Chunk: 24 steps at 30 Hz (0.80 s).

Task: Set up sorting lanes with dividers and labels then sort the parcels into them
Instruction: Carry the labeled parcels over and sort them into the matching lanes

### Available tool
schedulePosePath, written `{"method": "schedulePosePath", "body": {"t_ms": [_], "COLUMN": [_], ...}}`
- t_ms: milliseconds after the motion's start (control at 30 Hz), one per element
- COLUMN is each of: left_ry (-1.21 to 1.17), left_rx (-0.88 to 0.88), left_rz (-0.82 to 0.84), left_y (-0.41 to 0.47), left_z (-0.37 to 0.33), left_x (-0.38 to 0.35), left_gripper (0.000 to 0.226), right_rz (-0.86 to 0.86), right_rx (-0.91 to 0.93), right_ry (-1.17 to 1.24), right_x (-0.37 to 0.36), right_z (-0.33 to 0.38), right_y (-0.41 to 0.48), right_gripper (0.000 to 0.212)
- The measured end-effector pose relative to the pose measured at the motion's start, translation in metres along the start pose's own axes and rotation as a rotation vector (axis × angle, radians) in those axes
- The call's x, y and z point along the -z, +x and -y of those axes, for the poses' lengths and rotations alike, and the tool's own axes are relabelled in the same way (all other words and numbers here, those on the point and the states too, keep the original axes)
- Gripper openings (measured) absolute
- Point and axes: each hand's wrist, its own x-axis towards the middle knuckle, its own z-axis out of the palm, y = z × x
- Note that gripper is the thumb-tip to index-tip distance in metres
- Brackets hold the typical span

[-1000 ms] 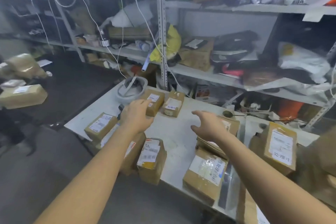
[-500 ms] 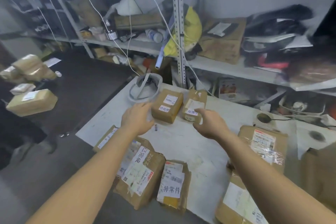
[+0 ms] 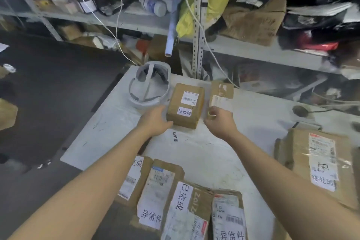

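Both hands have closed in from mid-air on the two far parcels: the left hand now presses open against the 待处理-labelled box, unclasped. The right hand curls onto the smaller parcel on the surface; whether its grip has closed I cannot tell, so a pick-up for sorting seems imminent.

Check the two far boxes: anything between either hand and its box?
Nothing visible. The left hand is already at the near-left corner of the labelled box; the right hand is at the near end of the smaller box.
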Motion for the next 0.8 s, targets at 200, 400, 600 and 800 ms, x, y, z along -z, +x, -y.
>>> {"method": "schedulePosePath", "body": {"t_ms": [200, 400, 600, 800], "left_ry": [-0.086, -0.185, -0.398, -0.498], "left_rx": [-0.165, -0.133, -0.033, -0.022], "left_rz": [0.171, 0.244, 0.277, 0.246], "left_y": [0.042, 0.090, 0.121, 0.131], "left_z": [0.025, 0.042, 0.052, 0.050], "left_x": [-0.010, -0.014, -0.040, -0.052], "left_gripper": [0.039, 0.043, 0.049, 0.061], "right_rz": [0.090, 0.027, -0.006, 0.056], "right_rx": [-0.080, -0.189, -0.286, -0.351], "right_ry": [-0.075, 0.025, 0.161, 0.243], "right_x": [-0.035, -0.061, -0.070, -0.075], "right_z": [0.019, 0.025, 0.022, 0.019], "right_y": [0.023, 0.045, 0.058, 0.070], "right_gripper": [0.044, 0.044, 0.046, 0.061]}}
